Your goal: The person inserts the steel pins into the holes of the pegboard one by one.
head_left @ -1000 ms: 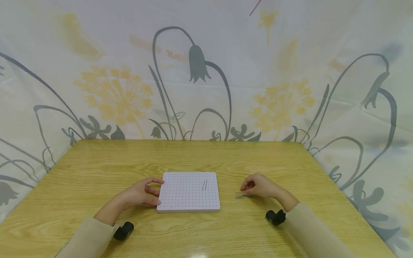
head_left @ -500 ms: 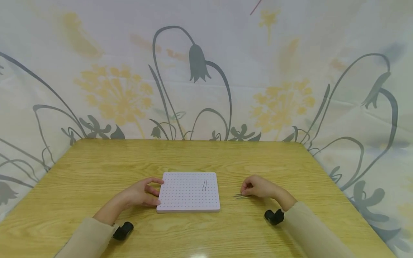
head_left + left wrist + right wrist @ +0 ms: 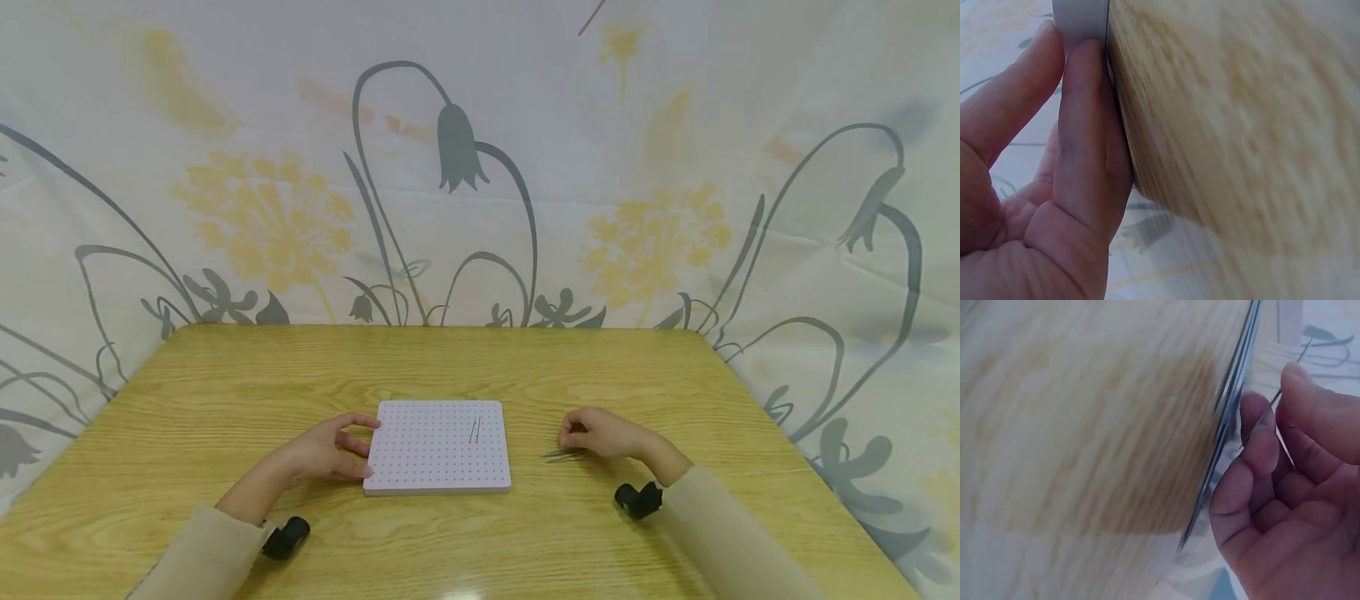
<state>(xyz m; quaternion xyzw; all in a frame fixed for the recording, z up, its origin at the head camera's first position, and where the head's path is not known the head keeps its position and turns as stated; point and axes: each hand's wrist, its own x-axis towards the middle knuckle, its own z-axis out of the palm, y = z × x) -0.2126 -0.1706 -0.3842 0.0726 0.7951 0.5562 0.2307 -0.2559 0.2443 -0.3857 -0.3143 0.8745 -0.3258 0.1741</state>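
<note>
My left hand (image 3: pixel 330 450) rests at the left edge of a white board (image 3: pixel 435 467) dotted with rows of small holes. Its spread thumb and index finger touch the board's edge, and in the left wrist view its fingertips meet the grey side wall (image 3: pixel 1082 22). Two thin dark rods (image 3: pixel 475 431) show over the board's right part. To the right of the board, my right hand (image 3: pixel 607 432) is just above several thin metal rods (image 3: pixel 562 456) on the table. The right wrist view shows its thumb and fingers pinching one thin metal rod (image 3: pixel 1271 403), beside the loose bundle (image 3: pixel 1225 419).
A wood-grain table (image 3: pixel 450 542) lies under everything, its far edge against a cloth (image 3: pixel 480 208) printed with flowers. Black wrist cameras are strapped at the left cuff (image 3: pixel 287 537) and the right cuff (image 3: pixel 637 500).
My right hand's fingertips have risen slightly off the metal rods, whose tips have shifted a little leftward. The left hand and the board stay as they were.
</note>
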